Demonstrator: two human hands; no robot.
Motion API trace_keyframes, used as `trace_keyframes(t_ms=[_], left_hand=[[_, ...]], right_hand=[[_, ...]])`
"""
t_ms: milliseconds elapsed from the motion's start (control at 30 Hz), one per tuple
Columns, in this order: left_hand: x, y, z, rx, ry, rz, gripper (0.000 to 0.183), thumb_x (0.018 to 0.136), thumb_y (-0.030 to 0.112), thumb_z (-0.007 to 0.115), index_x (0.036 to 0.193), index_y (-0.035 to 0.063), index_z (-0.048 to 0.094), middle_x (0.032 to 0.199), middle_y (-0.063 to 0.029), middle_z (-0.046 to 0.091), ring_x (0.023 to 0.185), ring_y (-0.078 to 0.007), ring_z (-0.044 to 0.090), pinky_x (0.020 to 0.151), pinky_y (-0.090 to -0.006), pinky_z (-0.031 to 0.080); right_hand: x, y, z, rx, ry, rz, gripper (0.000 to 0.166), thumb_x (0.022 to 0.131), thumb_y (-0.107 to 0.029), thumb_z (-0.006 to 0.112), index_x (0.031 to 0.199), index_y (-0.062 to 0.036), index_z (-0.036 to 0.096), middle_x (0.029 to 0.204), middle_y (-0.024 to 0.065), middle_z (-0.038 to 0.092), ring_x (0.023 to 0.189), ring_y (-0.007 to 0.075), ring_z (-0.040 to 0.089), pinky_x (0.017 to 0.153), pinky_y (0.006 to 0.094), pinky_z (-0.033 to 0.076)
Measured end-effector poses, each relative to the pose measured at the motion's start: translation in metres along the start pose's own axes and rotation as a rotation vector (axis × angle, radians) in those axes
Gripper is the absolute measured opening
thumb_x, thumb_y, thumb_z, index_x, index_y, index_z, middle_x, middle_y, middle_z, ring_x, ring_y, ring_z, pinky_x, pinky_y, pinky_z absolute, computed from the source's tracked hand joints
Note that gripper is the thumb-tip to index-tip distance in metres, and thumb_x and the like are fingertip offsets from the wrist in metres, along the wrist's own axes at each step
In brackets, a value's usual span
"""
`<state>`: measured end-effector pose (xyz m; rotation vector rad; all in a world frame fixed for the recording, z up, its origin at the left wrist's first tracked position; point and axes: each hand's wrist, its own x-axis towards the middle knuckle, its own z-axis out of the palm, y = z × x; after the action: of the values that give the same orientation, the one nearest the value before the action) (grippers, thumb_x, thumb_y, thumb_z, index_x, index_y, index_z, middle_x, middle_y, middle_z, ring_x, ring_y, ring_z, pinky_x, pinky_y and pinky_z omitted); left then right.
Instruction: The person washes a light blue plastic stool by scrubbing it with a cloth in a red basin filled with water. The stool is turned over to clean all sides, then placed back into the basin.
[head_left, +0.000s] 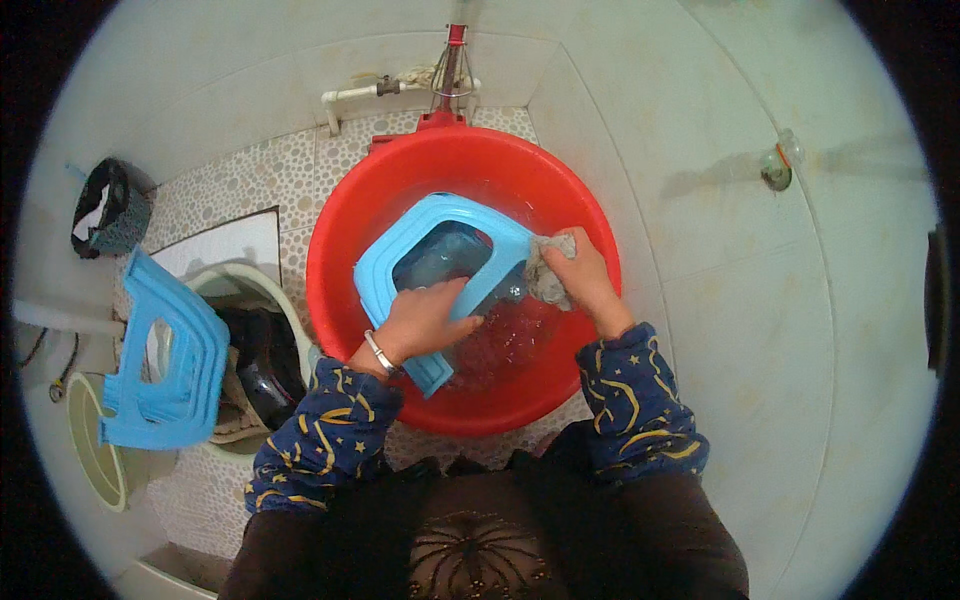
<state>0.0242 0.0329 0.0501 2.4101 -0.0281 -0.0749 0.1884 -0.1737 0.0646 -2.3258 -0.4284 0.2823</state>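
Note:
A large red plastic basin (352, 187) holds water. Over the water lies a light blue plastic frame (409, 225) with a big opening, its lower end near the basin's front left. My left hand (424, 319) grips the frame's near side, some fingers hidden behind it. In my right hand (585, 274) is a wet grey cloth (551, 281), pressed against the frame's right corner. Dark blue patterned sleeves cover both forearms, and a silver bracelet circles the left wrist.
Left of the basin, more blue plastic pieces (199, 337) rest on a pale tub (289, 292) holding dark items. A green basin (82, 420) and a lined waste bin (124, 221) stand farther left. A red-headed mop (442, 112) and a white pipe (352, 95) are behind; a tiled wall (735, 315) rises at right.

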Motion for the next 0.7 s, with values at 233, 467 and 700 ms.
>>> trace_keyframes(t_ms=[233, 467, 700], left_hand=[[0.019, 0.021, -0.013, -0.974, 0.108, -0.456, 0.029, 0.089, 0.030, 0.058, 0.102, 0.0038, 0.054, 0.074, -0.0031, 0.057, 0.058, -0.0113, 0.055, 0.049, -0.0248, 0.044], [0.012, 0.026, -0.011, -0.887, 0.311, -0.459, 0.029, 0.086, 0.031, 0.063, 0.076, 0.0051, 0.053, 0.065, -0.0001, 0.051, 0.053, -0.0085, 0.049, 0.045, -0.0246, 0.038], [0.011, 0.022, -0.017, -0.539, 0.380, -0.267, 0.032, 0.085, 0.034, 0.063, 0.083, 0.0029, 0.056, 0.069, -0.0113, 0.059, 0.060, -0.0228, 0.058, 0.054, -0.0340, 0.043]], right_hand=[[-0.052, -0.051, 0.023, 0.207, 0.069, -0.250, 0.031, 0.078, -0.016, 0.064, 0.105, -0.0069, 0.052, 0.087, 0.0148, 0.065, 0.081, 0.0280, 0.066, 0.071, 0.0365, 0.051], [-0.061, -0.081, -0.018, 0.271, -0.173, -0.238, 0.028, 0.077, -0.013, 0.064, 0.103, -0.0058, 0.054, 0.087, 0.0083, 0.064, 0.079, 0.0169, 0.063, 0.070, 0.0310, 0.050], [-0.053, -0.092, -0.059, 0.398, -0.236, -0.111, 0.023, 0.077, -0.011, 0.063, 0.098, -0.0068, 0.055, 0.088, 0.0058, 0.062, 0.079, 0.0156, 0.061, 0.070, 0.0294, 0.049]])
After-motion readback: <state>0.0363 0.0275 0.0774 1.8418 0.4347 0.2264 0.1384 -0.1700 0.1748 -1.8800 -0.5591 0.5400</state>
